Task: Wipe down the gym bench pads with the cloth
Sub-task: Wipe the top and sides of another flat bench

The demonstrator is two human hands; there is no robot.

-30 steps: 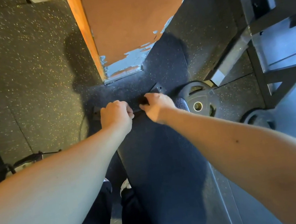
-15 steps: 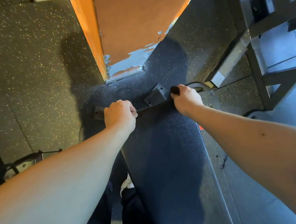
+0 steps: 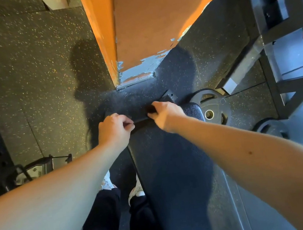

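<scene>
Now, pad (image 3: 173, 170): runs lengthwise away from me
Right hand (image 3: 166, 114): grips dark cloth (image 3: 151, 109)
Left hand (image 3: 114, 131): curled, hold unclear
Floor (image 3: 24, 64): speckled rubber

Dark speckled rubber floor (image 3: 25, 73) spreads beyond the left hand (image 3: 115, 131), an orange pillar (image 3: 153, 18) with paint peeling at its base rises just past both hands, and 2 black weight plates (image 3: 215, 97) lie right of the right hand (image 3: 165, 113), near a grey steel frame (image 3: 281, 39).

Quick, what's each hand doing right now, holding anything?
Left hand: fingers curled by the bench pad; whether it holds anything cannot be told.
Right hand: grips a dark cloth.
</scene>
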